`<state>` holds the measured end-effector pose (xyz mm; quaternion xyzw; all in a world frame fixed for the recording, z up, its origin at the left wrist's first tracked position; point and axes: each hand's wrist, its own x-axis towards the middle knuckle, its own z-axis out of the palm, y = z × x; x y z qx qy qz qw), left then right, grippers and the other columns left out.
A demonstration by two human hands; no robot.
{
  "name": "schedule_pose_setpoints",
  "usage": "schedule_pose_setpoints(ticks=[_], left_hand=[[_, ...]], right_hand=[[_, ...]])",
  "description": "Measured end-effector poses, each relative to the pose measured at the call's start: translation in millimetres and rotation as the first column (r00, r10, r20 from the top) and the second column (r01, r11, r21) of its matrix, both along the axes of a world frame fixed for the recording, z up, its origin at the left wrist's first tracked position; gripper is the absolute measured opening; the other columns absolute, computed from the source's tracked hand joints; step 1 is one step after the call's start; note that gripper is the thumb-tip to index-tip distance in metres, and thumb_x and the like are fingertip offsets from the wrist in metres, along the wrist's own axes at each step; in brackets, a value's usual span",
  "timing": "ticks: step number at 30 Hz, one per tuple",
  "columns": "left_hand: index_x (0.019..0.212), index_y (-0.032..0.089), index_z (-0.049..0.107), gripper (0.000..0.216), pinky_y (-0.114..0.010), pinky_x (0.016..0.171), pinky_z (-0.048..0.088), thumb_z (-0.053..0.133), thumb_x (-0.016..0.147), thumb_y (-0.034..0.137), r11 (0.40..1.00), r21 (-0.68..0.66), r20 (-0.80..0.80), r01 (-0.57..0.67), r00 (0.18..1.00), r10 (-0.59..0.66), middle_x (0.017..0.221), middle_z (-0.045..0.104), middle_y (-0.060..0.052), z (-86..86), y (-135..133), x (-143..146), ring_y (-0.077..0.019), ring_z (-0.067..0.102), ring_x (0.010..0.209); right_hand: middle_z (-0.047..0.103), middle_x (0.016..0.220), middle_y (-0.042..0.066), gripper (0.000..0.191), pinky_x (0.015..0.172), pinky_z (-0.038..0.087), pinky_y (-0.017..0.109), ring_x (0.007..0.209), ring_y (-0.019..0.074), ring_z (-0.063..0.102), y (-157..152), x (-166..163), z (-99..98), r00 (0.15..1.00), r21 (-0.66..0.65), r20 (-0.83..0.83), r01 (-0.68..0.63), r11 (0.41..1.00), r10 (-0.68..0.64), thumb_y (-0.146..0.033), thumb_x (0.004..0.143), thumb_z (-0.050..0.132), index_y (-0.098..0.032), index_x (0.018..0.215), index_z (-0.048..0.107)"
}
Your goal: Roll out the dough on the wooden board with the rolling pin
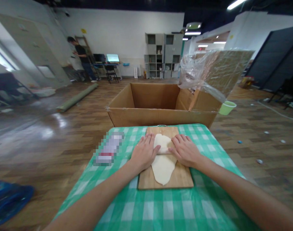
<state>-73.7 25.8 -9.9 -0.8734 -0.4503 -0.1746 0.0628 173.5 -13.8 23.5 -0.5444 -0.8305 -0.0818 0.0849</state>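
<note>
The dough (163, 167) lies between our left hand (143, 153) and right hand (186, 150), fingers extended; their grip we cannot tell. Probably we're rolling it; the next move wants even pressure.

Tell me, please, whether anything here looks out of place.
Yes: small white scraps and a blue scrap lie scattered on the wood-patterned floor, right of the checked tablecloth, like dropped litter. The dough on the wooden cutting board shows nothing odd.

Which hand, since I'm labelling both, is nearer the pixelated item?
The left hand, at the left of the dough; the right hand, at its right, is farther.
</note>
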Motion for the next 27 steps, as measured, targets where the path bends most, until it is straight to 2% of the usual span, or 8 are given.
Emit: schedule_pose_setpoints(ticks=[4,9,12,15,17,20,23,27], left_hand=[[0.157,0.000,0.045,0.065,-0.062,0.125,0.035,0.028,0.113,0.044,0.999,0.012,0.004,-0.053,0.999,0.053,0.157,0.054,-0.031,5.4,36.3,11.5,-0.0399,0.047,0.153],[0.165,0.007,0.035,0.058,-0.054,0.128,0.033,0.028,0.110,0.025,0.998,-0.027,-0.008,0.051,0.999,-0.051,0.159,0.055,-0.025,5.7,76.9,17.7,-0.0311,0.049,0.153],[0.158,0.010,0.046,0.054,-0.053,0.128,0.035,0.030,0.112,0.032,0.994,-0.027,-0.015,0.110,0.994,-0.110,0.156,0.059,-0.022,5.2,67.0,15.6,-0.0310,0.051,0.152],[0.151,0.005,0.054,0.057,-0.054,0.127,0.036,0.030,0.113,0.041,0.999,-0.017,-0.008,0.052,0.999,-0.052,0.153,0.061,-0.025,4.8,32.9,9.4,-0.0342,0.052,0.151],[0.154,0.003,0.050,0.062,-0.054,0.128,0.034,0.032,0.112,0.045,1.000,-0.008,0.003,0.028,1.000,-0.028,0.158,0.056,-0.027,3.9,7.3,4.5,-0.0358,0.050,0.152],[0.160,0.002,0.042,0.068,-0.055,0.132,0.028,0.035,0.111,0.048,0.999,0.017,0.030,0.050,0.998,-0.051,0.166,0.046,-0.027,2.5,-16.0,1.3,-0.0364,0.040,0.159],[0.157,0.001,0.047,0.068,-0.056,0.131,0.029,0.035,0.111,0.049,1.000,-0.001,0.044,0.015,0.999,-0.015,0.161,0.051,-0.028,3.5,-7.1,6.6,-0.0381,0.043,0.157],[0.136,0.011,0.066,0.046,-0.055,0.122,0.041,0.038,0.112,0.038,0.998,-0.050,0.021,0.025,0.999,-0.024,0.144,0.067,-0.022,14.0,42.0,22.2,-0.0349,0.059,0.141]], right_hand=[[0.066,0.131,0.020,0.057,0.109,0.038,0.048,0.125,0.0356,0.055,46.8,-3.0,0.1,0.991,-0.011,-0.027,0.132,0.991,-0.133,-0.059,0.112,0.032,-0.016,0.130,0.064],[0.062,0.145,0.022,0.058,0.113,0.037,0.050,0.133,0.0361,0.053,81.3,-6.1,1.4,0.981,-0.085,-0.057,0.180,0.980,-0.185,-0.056,0.113,0.031,-0.015,0.142,0.060],[0.063,0.146,0.021,0.061,0.115,0.037,0.050,0.138,0.0355,0.053,72.2,-6.3,1.7,0.985,-0.097,-0.064,0.156,0.983,-0.163,-0.061,0.112,0.032,-0.017,0.143,0.060],[0.064,0.146,0.021,0.065,0.118,0.038,0.049,0.142,0.0345,0.054,41.0,-7.2,-3.9,0.988,-0.111,-0.085,0.119,0.987,-0.129,-0.061,0.112,0.027,-0.014,0.142,0.062],[0.060,0.152,0.024,0.071,0.120,0.039,0.049,0.145,0.0353,0.052,12.7,-7.2,-12.1,0.985,-0.103,-0.120,0.109,0.989,-0.121,-0.062,0.112,0.025,-0.009,0.148,0.057],[0.045,0.166,0.028,0.084,0.125,0.033,0.054,0.156,0.0392,0.041,-20.1,-5.7,-24.7,0.985,-0.058,-0.157,0.059,0.997,-0.067,-0.067,0.109,0.029,-0.003,0.162,0.041],[0.047,0.165,0.025,0.081,0.125,0.033,0.054,0.157,0.0388,0.040,-14.6,-5.5,-27.4,0.986,-0.070,-0.151,0.066,0.995,-0.076,-0.067,0.109,0.028,-0.007,0.160,0.046],[0.058,0.156,0.022,0.068,0.124,0.031,0.057,0.151,0.0382,0.046,45.5,-7.9,-12.6,0.982,-0.060,-0.079,0.168,0.984,-0.173,-0.063,0.112,0.028,-0.015,0.140,0.065]])
